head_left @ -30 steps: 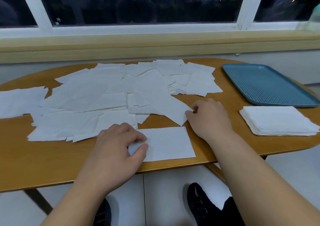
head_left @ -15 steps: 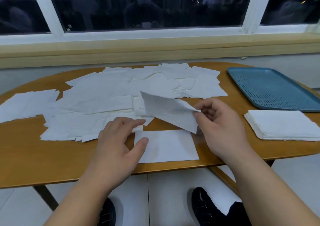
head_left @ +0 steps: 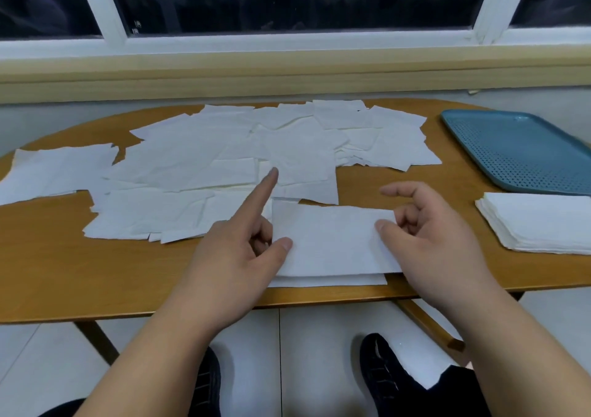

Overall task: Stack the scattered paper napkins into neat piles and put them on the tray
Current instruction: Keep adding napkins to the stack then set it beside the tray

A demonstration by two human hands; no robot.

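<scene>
The site is a wooden oval counter [head_left: 64,272] under a window [head_left: 287,0] with dark panes.

**Hands.** The left hand [head_left: 243,250] has its thumb on the left short edge of the top napkin [head_left: 332,240] and its lower fingers curled at that edge. Its index finger is straight, free, and pointing to 1 o'clock. The right hand [head_left: 425,234] has its thumb on the right short edge and its fingers curled just beside it, with the index raised clear. We read both as narrow pinches. We cannot see whether any finger lies under the paper.

**Work in hand.** The top napkin lies over a small pile [head_left: 335,280] at the counter's near edge, at 6 o'clock. It is not square to the pile: a strip of the sheet below shows along the near side.

**Outward.** The scattered napkins [head_left: 224,160] overlap from 9 to 1 o'clock. A finished stack [head_left: 537,224] stands on the counter at 3 o'clock, near the tray [head_left: 511,147] but not on it. The tray sits at 2 o'clock and holds no napkins.

**Risks, in our judgement.**
- If we release the napkin as it lies, the offset stays in the pile and each later sheet will add to it.
- The pile sits close to the near edge, so squaring it with a pull toward 6 o'clock could slide sheets off onto the floor.
- The paper looks thin, and uneven tension between the two pinches could crease or tear it.
- The straight left index finger hangs over the loose heap and could drag a sheet out of place.
- Lifting the finished stack to the tray without support underneath may fan it out.
</scene>
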